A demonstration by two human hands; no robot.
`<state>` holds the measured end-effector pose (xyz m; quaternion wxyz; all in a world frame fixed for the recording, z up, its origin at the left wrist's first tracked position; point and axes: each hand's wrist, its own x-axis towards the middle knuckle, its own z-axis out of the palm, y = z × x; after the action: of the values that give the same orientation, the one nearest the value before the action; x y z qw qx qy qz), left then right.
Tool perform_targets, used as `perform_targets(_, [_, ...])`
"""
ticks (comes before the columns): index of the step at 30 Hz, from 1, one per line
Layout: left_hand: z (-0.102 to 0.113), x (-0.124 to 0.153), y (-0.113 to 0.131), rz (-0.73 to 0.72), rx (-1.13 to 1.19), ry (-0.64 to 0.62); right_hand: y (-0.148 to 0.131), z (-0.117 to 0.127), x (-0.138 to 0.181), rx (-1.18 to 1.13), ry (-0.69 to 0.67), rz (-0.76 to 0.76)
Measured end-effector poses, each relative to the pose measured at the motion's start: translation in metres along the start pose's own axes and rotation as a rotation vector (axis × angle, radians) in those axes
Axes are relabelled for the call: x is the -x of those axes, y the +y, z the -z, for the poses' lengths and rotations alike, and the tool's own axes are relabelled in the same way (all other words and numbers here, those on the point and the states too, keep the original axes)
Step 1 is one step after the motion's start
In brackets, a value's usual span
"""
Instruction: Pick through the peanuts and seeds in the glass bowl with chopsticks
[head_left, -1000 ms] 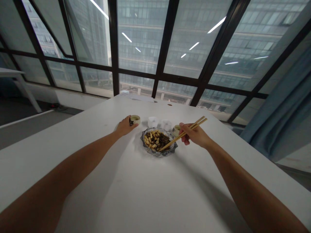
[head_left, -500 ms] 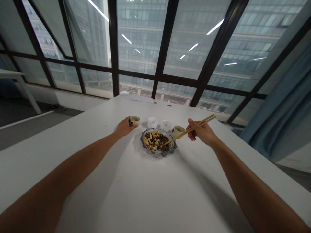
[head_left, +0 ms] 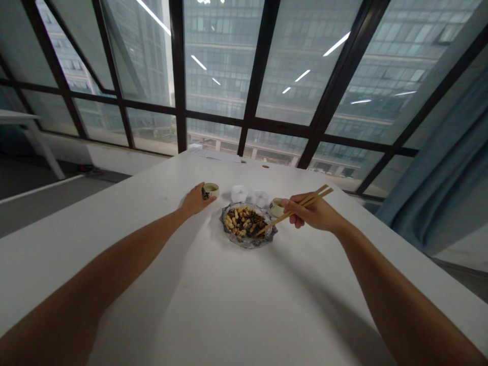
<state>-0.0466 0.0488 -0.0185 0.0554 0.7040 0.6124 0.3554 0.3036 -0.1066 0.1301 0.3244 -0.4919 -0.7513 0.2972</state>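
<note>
A glass dish (head_left: 247, 241) of peanuts and dark bits sits mid-table. My right hand (head_left: 314, 213) grips a pair of wooden chopsticks (head_left: 293, 211), whose tips reach down into the right side of the dish. My left hand (head_left: 194, 199) rests on the table with its fingers closed round a small tea cup (head_left: 210, 190) to the left of the dish. A second small tea cup (head_left: 276, 207) stands just behind the chopsticks, partly hidden by my right hand.
Two small white cups (head_left: 239, 193) (head_left: 261, 197) stand behind the dish on the white table (head_left: 229, 305). Papers (head_left: 213, 152) lie at the far edge. Beyond are large dark-framed windows, a blue curtain (head_left: 450, 173) at right and another table (head_left: 23, 122) at far left.
My right hand drew right and lifted the chopstick tips, then came back left and lowered them into the dish again. My left hand stayed on its cup.
</note>
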Motion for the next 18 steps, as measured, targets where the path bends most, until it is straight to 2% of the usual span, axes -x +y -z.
perform_targets(3, [0.002, -0.001, 0.000, 0.005, -0.031, -0.008, 0.001, 0.002, -0.001, -0.019, 0.022, 0.010])
perform_targets(6, [0.008, -0.005, 0.009, -0.020, -0.088, 0.036, 0.006, 0.007, -0.003, -0.062, 0.071, 0.012])
perform_targets(10, [0.010, -0.014, 0.048, -0.183, -0.137, 0.075, 0.015, 0.018, -0.007, -0.153, 0.195, -0.001])
perform_targets(13, [-0.002, -0.022, 0.093, -0.318, -0.164, -0.037, 0.024, 0.025, -0.010, -0.219, 0.343, 0.011])
perform_targets(16, [-0.020, -0.031, 0.136, -0.357, -0.168, -0.218, 0.033, 0.029, -0.013, -0.238, 0.480, 0.042])
perform_targets(18, [-0.033, -0.037, 0.156, -0.370, -0.171, -0.313, 0.038, 0.031, -0.014, -0.235, 0.555, 0.045])
